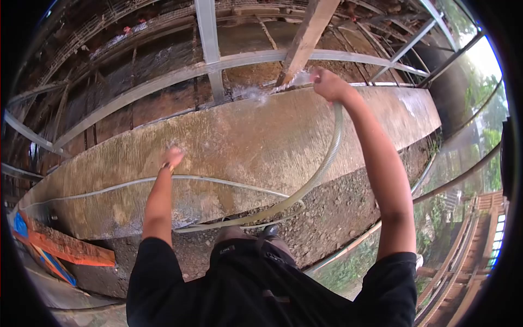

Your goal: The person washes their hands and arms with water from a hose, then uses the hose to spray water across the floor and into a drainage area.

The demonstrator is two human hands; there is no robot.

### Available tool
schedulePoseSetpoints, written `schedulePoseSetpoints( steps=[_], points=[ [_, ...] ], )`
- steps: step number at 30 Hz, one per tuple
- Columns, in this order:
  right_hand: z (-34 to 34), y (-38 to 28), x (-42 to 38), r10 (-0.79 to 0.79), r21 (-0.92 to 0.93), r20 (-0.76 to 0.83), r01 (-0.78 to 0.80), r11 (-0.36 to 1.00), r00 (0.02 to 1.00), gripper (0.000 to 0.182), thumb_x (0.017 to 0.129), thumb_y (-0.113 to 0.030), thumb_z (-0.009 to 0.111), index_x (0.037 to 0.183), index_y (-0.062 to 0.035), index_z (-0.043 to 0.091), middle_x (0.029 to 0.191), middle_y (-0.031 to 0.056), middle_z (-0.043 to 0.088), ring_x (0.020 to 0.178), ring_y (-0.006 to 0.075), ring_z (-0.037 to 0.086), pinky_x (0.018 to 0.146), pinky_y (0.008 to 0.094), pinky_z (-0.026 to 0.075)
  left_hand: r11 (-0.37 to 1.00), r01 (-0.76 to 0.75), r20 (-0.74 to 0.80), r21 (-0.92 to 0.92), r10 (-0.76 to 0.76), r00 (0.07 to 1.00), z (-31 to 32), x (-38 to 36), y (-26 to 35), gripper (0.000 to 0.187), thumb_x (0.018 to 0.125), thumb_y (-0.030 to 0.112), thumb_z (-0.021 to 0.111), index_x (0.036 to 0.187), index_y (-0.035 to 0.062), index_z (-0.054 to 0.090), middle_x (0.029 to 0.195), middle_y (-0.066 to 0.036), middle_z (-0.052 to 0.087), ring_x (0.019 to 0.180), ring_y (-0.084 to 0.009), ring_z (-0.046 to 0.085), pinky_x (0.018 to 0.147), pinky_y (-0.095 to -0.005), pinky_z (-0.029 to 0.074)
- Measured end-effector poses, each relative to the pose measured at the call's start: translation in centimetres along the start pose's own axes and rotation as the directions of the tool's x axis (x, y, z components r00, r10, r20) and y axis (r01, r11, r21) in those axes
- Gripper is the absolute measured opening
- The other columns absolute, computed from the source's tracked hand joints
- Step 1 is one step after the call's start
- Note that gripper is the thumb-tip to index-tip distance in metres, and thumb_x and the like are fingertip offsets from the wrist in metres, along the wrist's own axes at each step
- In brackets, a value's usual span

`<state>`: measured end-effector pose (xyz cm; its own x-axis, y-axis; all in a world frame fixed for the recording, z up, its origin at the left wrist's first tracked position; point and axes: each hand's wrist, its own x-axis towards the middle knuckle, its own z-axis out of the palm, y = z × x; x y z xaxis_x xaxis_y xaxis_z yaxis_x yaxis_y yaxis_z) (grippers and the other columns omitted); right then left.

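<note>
My right hand (329,85) is closed around the end of a clear braided hose (322,171) over the far edge of the concrete walkway (234,136). Water (291,83) shoots from the hose end to the left and splashes along that edge. From my hand the hose curves down across the slab towards my feet. My left hand (172,156) hangs over the wet walkway, apart from the hose; its fingers are blurred. Just below it, a thinner stretch of hose (114,188) runs along the slab.
Metal rails (136,90) and a wooden post (308,41) stand beyond the walkway, with wire cages (87,35) behind. Gravelly ground (338,218) lies on my side. An orange-painted beam (71,242) is at lower left, and a pipe (348,248) runs at right.
</note>
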<state>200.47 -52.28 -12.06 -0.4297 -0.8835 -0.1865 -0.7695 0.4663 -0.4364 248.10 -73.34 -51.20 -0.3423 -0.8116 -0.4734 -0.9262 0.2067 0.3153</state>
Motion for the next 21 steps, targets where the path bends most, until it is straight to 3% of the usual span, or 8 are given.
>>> schedulePoseSetpoints(
  steps=[1,2,3,4,5,14,18,21],
  points=[
    [-0.2,0.3,0.5,-0.001,0.006,0.001,0.001,1.0,1.0,0.036,0.078,-0.008,0.049,0.112,-0.001,0.055,0.081,0.0167,0.061,0.054,0.024,0.06,0.045,0.0382,0.048,0.988,0.09,0.055,-0.129,-0.083,0.995,3.1,-1.1,-6.5,0.047,0.082,0.053,0.061,0.097,0.0093,0.07,0.098,-0.014,0.067,0.089,-0.029,0.062,0.083,-0.0363,0.048],
    [-0.2,0.5,1.0,0.0,0.013,0.002,0.0,1.0,1.0,0.035,0.077,-0.008,0.049,0.111,-0.0005,0.055,0.08,0.0167,0.061,0.053,0.0241,0.06,0.044,0.0385,0.048,0.738,0.089,0.003,-0.669,-0.118,0.993,7.7,-3.8,-13.6,0.053,0.086,0.049,0.061,0.123,0.0122,0.059,0.127,-0.014,0.058,0.116,-0.0253,0.054,0.093,-0.0408,0.043],
    [-0.2,0.6,1.4,-0.005,-0.006,0.021,0.006,1.0,1.0,0.035,0.077,-0.008,0.048,0.111,-0.0002,0.055,0.08,0.0166,0.06,0.052,0.024,0.06,0.044,0.0385,0.048,0.183,0.289,0.265,-0.94,-0.144,0.953,11.2,-7.5,-20.0,0.065,0.088,0.051,0.057,0.139,0.0137,0.044,0.149,-0.006,0.037,0.133,-0.0268,0.039,0.108,-0.0446,0.03],
    [-0.1,0.7,2.0,-0.009,-0.025,0.038,0.01,1.0,0.999,0.035,0.077,-0.008,0.048,0.11,0.0001,0.054,0.08,0.0165,0.06,0.052,0.0239,0.059,0.043,0.0385,0.047,-0.281,0.407,0.491,-0.869,-0.386,0.781,5.5,-17.8,-14.1,0.053,0.093,0.046,0.051,0.139,0.0205,0.046,0.134,-0.005,0.054,0.125,-0.0206,0.044,0.106,-0.0356,0.031],
    [0.1,0.7,2.5,-0.009,-0.043,0.054,0.011,0.999,0.999,0.035,0.076,-0.007,0.048,0.11,0.0005,0.054,0.08,0.0164,0.06,0.051,0.0238,0.059,0.043,0.0384,0.047,-0.301,0.45,0.539,-0.841,-0.407,0.737,8.1,-21.4,-18.8,0.055,0.091,0.045,0.053,0.139,0.0198,0.046,0.134,-0.006,0.054,0.125,-0.0215,0.045,0.105,-0.0361,0.031],
    [3.4,0.0,7.6,-0.022,-0.067,0.135,0.031,0.997,0.991,0.036,0.076,-0.006,0.044,0.11,0.001,0.052,0.08,0.0185,0.059,0.047,0.0237,0.056,0.041,0.0385,0.045,0.007,0.853,0.595,-0.522,-0.714,0.37,24.5,-40.3,-25.0,0.07,0.077,0.035,0.068,0.139,0.0134,0.045,0.13,-0.013,0.055,0.12,-0.0298,0.05,0.101,-0.0402,0.038],
    [4.8,-1.5,9.8,-0.006,-0.082,0.157,0.019,0.996,0.988,0.035,0.079,-0.007,0.042,0.112,-0.0005,0.05,0.079,0.0176,0.058,0.045,0.0233,0.055,0.04,0.0377,0.045,0.432,0.782,0.401,-0.449,-0.685,0.608,28.8,-35.3,-23.5,0.078,0.07,0.03,0.075,0.138,0.0106,0.044,0.128,-0.016,0.056,0.118,-0.0335,0.052,0.1,-0.042,0.041],
    [5.7,-2.5,10.2,0.005,-0.06,0.163,0.005,0.998,0.987,0.031,0.084,-0.009,0.039,0.113,-0.0034,0.05,0.077,0.0161,0.056,0.044,0.0226,0.054,0.039,0.0373,0.045,0.858,0.42,0.141,-0.295,-0.395,0.908,27.3,-30.8,-19.8,0.09,0.064,0.034,0.08,0.141,0.0134,0.04,0.139,-0.017,0.046,0.128,-0.0351,0.044,0.106,-0.0444,0.037]
  ],
)
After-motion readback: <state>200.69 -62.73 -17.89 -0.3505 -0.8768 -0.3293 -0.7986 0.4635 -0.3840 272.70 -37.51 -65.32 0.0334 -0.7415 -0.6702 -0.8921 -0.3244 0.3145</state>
